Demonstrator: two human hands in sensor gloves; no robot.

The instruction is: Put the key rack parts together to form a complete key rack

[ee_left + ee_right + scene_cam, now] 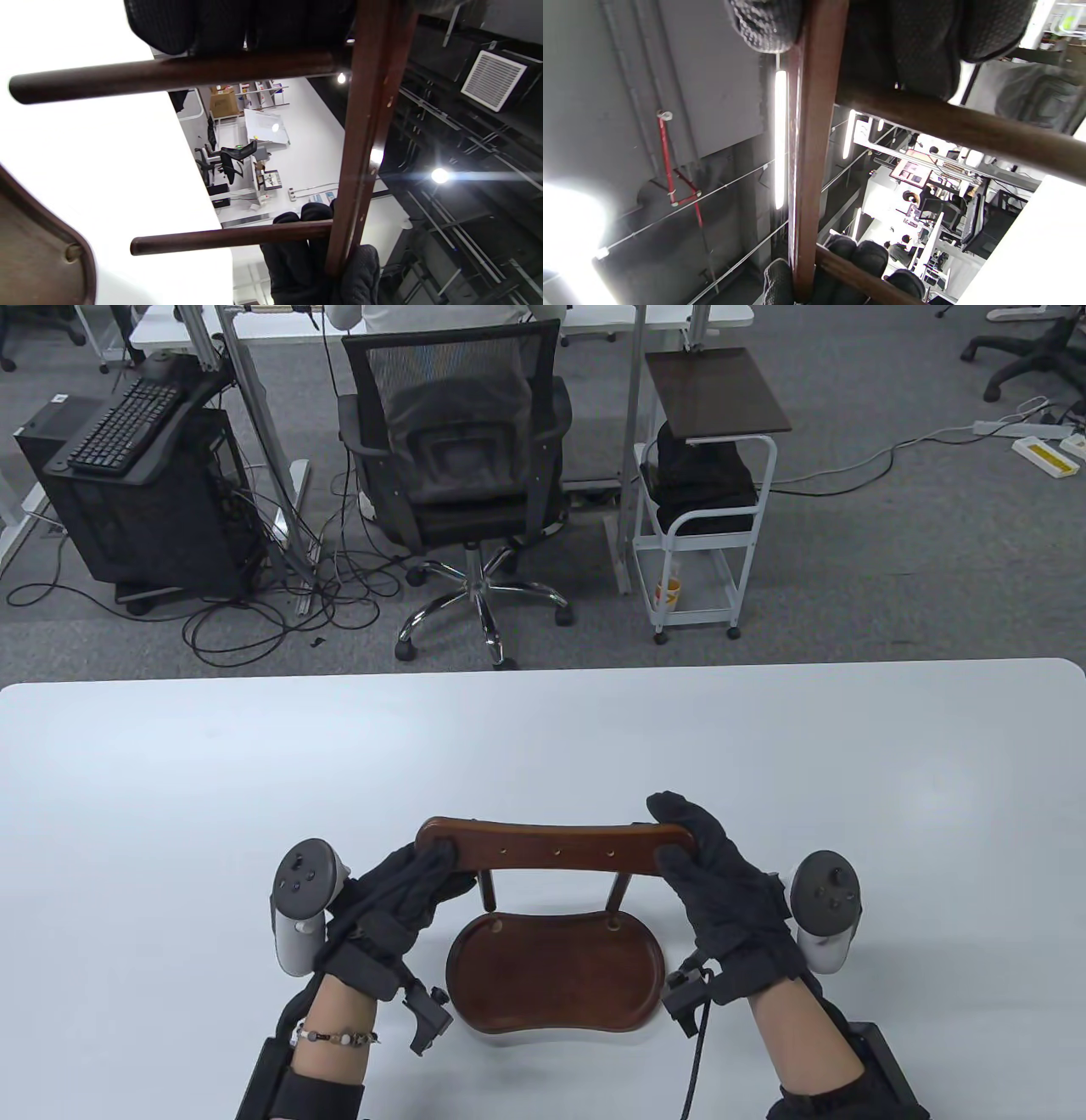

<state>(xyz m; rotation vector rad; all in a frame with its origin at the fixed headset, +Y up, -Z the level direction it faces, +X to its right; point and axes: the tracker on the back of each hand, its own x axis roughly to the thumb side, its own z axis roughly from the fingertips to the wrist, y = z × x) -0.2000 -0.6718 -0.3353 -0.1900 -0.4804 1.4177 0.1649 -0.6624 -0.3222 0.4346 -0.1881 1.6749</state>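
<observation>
The dark wooden top bar [556,846] with small holes carries two round posts [488,891] [618,891]. My left hand [416,882] grips its left end and my right hand [691,848] grips its right end. The kidney-shaped wooden tray base [556,976] lies on the table below, its two holes showing just in front of the post ends. In the left wrist view the bar [365,127] and both posts [169,74] [229,237] show, their ends free above the tray [38,254]. In the right wrist view the bar [810,148] and a post [967,127] run under my fingers [925,34].
The white table [254,780] reaches its far edge about mid-view. Beyond it stand an office chair [462,458], a white cart [704,500] and a computer tower [136,492] on the floor.
</observation>
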